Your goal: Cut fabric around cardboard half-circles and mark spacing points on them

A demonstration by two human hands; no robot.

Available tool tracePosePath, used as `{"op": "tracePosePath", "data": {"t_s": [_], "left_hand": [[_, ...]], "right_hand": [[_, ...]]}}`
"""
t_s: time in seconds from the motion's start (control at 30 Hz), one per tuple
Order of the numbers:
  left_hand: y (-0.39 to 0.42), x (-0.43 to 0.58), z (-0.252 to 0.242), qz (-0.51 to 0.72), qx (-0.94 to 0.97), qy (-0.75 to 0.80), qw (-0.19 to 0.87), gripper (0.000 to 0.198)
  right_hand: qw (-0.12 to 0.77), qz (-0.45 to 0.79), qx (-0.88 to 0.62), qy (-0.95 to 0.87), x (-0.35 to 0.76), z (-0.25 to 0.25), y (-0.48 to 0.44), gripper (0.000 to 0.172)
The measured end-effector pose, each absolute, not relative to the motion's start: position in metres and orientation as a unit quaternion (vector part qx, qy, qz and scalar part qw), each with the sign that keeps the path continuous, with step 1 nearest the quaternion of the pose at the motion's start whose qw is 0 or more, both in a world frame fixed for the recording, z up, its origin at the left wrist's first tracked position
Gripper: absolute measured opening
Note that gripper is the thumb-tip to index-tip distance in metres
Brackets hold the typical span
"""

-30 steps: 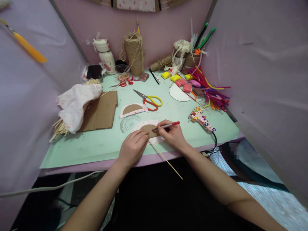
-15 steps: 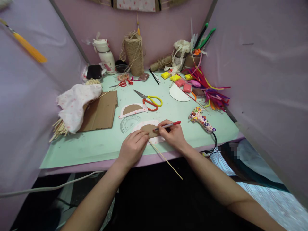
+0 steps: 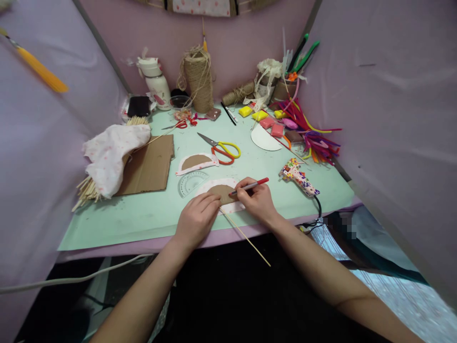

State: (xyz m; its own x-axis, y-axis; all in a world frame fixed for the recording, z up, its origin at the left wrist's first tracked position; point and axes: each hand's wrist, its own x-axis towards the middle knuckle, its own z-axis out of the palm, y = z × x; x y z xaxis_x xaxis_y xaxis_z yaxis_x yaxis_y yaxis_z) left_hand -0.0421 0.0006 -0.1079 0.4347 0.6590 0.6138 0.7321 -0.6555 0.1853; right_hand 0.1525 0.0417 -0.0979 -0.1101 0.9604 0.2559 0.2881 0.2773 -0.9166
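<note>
Low, hands [image 3: 199, 215] astride cardboard semicircle [image 3: 223, 191].

Head view, one: head-worn, facing forward and down across the table [image 3: 135, 219]. Range: close, left hand [image 3: 200, 216] and right hand [image 3: 259, 200] near mid-picture, forearms [image 3: 146, 281] entering from below. Breadth: wide; back wall [image 3: 235, 47] at top, side walls [image 3: 389, 105] flanking, dark-clothed lap [image 3: 221, 295] at bottom.

Cardboard half-disc [image 3: 222, 192] hidden at 8 o'clock by the left hand [image 3: 198, 216], tip of the red-and-grey pen [image 3: 255, 183] too small to show contact, protractor [image 3: 193, 184] numerals illegible, spotted fabric panel [image 3: 202, 7] cropped at 12, white cable [image 3: 89, 277] cut off at 8
</note>
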Motion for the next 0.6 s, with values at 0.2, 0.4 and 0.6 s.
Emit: {"op": "tracePosePath", "data": {"t_s": [0.2,0.4,0.6], "left_hand": [[0.0012,-0.0423,-0.1077,-0.338,-0.844,-0.413,0.057,0.013],[0.0007,-0.0419,-0.1061,-0.334,-0.846,-0.413,0.054,0.013],[0.0005,-0.0414,-0.1055,-0.337,-0.846,-0.41,0.052,0.013]], "right_hand": [[0.471,0.35,-0.473,-0.657,0.1529,-0.0997,0.04,0.009],[0.484,0.326,-0.464,-0.667,0.1523,-0.0969,0.0391,0.011],[0.485,0.311,-0.46,-0.676,0.1519,-0.0961,0.0383,0.011]]}}
